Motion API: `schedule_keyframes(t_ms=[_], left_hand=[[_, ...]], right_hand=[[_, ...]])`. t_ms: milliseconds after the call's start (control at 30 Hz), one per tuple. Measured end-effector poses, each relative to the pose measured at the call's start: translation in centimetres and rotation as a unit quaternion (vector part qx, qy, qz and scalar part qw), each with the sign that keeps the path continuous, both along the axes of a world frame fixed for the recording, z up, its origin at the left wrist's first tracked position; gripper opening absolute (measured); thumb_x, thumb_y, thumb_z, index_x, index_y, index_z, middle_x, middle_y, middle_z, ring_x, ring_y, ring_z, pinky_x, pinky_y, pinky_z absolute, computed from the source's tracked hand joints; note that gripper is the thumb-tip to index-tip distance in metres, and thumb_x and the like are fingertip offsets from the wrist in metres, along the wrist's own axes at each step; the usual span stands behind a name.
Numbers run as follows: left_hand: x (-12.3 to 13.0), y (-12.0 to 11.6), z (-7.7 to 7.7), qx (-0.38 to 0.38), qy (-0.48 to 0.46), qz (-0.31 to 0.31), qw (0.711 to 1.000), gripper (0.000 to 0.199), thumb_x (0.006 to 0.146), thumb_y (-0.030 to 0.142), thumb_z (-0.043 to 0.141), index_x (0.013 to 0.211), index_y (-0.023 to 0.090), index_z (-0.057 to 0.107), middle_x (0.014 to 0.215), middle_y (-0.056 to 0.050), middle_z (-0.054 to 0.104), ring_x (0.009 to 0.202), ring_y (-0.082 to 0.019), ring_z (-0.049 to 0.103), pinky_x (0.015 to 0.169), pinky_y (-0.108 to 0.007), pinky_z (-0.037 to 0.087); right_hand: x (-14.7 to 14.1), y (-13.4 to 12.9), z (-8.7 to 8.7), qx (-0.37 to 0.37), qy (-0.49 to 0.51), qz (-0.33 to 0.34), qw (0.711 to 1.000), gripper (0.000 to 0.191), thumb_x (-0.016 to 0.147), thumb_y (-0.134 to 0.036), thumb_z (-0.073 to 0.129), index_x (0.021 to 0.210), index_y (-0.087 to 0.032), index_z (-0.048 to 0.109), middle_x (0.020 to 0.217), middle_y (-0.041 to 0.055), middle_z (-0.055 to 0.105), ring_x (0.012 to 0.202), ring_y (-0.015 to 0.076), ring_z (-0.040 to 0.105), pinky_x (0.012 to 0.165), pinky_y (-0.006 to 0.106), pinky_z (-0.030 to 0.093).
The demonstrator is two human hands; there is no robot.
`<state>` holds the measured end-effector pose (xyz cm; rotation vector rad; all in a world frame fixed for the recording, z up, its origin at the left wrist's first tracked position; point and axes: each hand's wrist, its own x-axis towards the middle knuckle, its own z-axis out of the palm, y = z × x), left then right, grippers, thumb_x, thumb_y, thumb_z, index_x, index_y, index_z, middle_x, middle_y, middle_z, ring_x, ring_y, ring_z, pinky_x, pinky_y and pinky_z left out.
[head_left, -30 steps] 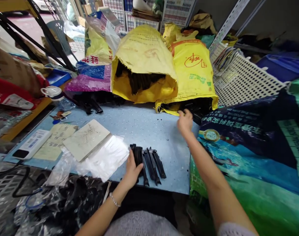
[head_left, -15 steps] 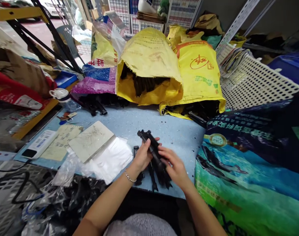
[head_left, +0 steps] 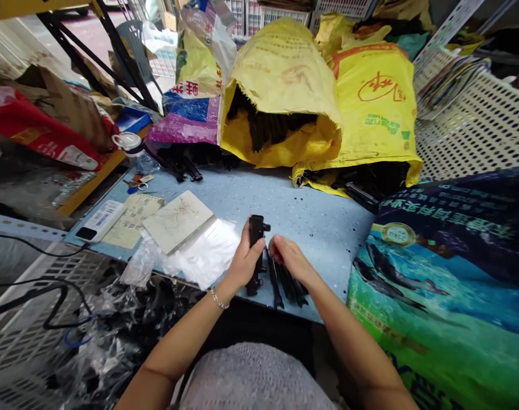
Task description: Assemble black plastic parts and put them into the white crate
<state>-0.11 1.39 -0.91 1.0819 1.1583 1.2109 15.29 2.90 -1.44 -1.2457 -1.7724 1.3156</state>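
My left hand (head_left: 243, 261) is wrapped round a black plastic part (head_left: 256, 226), a long bar with small knobs on its side, held upright over the table's near edge. Close to its right, my right hand (head_left: 292, 259) has its fingers curled in; whatever is between them is too small or hidden to make out. Below that hand, several long thin black plastic pieces (head_left: 287, 287) lie side by side on the blue table (head_left: 250, 191), their far ends partly covered by the fingers.
Open yellow sacks (head_left: 285, 74) of black parts stand at the back. Left of my hands are a notebook (head_left: 180, 222), white plastic bags (head_left: 208, 250), a paper note (head_left: 131, 219), keys (head_left: 139, 185) and a bottle (head_left: 142, 154). A blue-green sack (head_left: 413, 319) stands at the right.
The black pieces that were in both hands now lie on the table beneath my right hand. My left hand holds one black part upright, and the view has shifted.
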Motion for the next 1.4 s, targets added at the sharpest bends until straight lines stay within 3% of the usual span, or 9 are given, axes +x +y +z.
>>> schedule_keyframes(t_ms=[167,333,500,700,933,1033,1167,1300,1400], left_hand=[[-0.3,-0.1,0.1,-0.091,-0.080,0.010,0.993,0.051,0.089,0.055,0.053,0.129,0.025,0.045,0.099,-0.005,0.062,0.076,-0.015,0.062,0.071,-0.027,0.050],[-3.2,-0.5,-1.0,-0.066,0.157,0.040,0.985,0.038,0.091,0.055,0.049,0.110,0.022,0.054,0.082,-0.003,0.061,0.080,-0.020,0.061,0.072,-0.029,0.047],[-5.1,-0.8,-3.8,-0.101,0.348,0.062,0.930,0.028,0.087,0.049,0.057,0.079,0.022,0.057,0.052,0.002,0.044,0.071,-0.027,0.059,0.075,-0.037,0.040],[-0.4,-1.5,-6.6,-0.100,0.266,0.055,0.957,0.034,0.079,0.046,0.067,0.105,0.024,0.065,0.049,0.002,0.045,0.080,-0.033,0.063,0.087,-0.045,0.039],[-0.3,-0.8,-4.2,0.031,0.193,-0.010,0.981,0.035,0.083,0.046,0.065,0.112,0.027,0.069,0.114,-0.011,0.063,0.122,-0.033,0.048,0.113,-0.046,0.026],[1.0,0.4,-2.4,0.029,0.043,-0.083,0.995,0.048,0.088,0.049,0.058,0.132,0.029,0.056,0.136,-0.009,0.054,0.130,-0.028,0.044,0.115,-0.045,0.026],[2.7,1.1,-0.6,-0.036,-0.165,-0.158,0.973,0.061,0.091,0.054,0.052,0.143,0.025,0.037,0.135,-0.013,0.055,0.125,-0.028,0.052,0.107,-0.047,0.038],[2.2,0.2,0.4,-0.007,0.000,-0.085,0.996,0.063,0.084,0.043,0.066,0.137,0.023,0.039,0.123,-0.012,0.060,0.115,-0.028,0.058,0.102,-0.048,0.042],[1.6,-0.8,1.0,0.064,0.220,-0.008,0.973,0.070,0.081,0.036,0.068,0.141,0.021,0.034,0.134,-0.016,0.049,0.126,-0.033,0.048,0.105,-0.052,0.039]], right_hand=[[-0.1,-5.0,-2.6,0.259,-0.204,0.063,0.942,0.034,0.099,-0.040,0.036,0.083,-0.020,0.058,0.082,0.0084,0.059,0.078,0.0214,0.054,0.070,0.033,0.043],[1.5,-1.9,-3.9,0.230,-0.253,0.112,0.933,0.031,0.101,-0.035,0.036,0.088,-0.021,0.061,0.083,0.0037,0.064,0.074,0.0171,0.057,0.068,0.028,0.043],[13.2,10.1,-1.7,0.146,-0.422,-0.242,0.861,0.037,0.094,-0.012,0.035,0.125,-0.012,0.055,0.130,0.0188,0.054,0.116,0.0243,0.049,0.096,0.036,0.036],[20.7,15.7,-0.5,0.071,-0.431,-0.351,0.828,0.038,0.088,-0.009,0.040,0.123,0.000,0.055,0.127,0.0350,0.048,0.122,0.0383,0.042,0.096,0.052,0.029],[16.4,12.2,-0.8,0.022,-0.293,-0.305,0.906,0.035,0.090,-0.032,0.049,0.114,-0.012,0.065,0.102,0.0147,0.068,0.092,0.0250,0.064,0.081,0.036,0.047],[11.3,7.2,-0.6,-0.049,-0.050,-0.246,0.967,0.045,0.089,-0.048,0.051,0.121,-0.018,0.061,0.095,0.0079,0.071,0.078,0.0201,0.066,0.069,0.031,0.052],[4.6,0.3,-0.2,-0.174,0.197,-0.108,0.959,0.040,0.083,-0.052,0.061,0.106,-0.019,0.063,0.092,0.0070,0.071,0.074,0.0187,0.066,0.066,0.031,0.054],[3.0,-2.3,1.8,0.005,0.022,-0.134,0.991,0.030,0.092,-0.049,0.052,0.097,-0.021,0.062,0.095,0.0067,0.068,0.085,0.0203,0.065,0.075,0.034,0.053],[2.8,-2.2,3.5,0.210,-0.163,-0.150,0.952,0.035,0.092,-0.050,0.053,0.109,-0.019,0.058,0.094,0.0094,0.066,0.088,0.0240,0.063,0.077,0.038,0.052]])
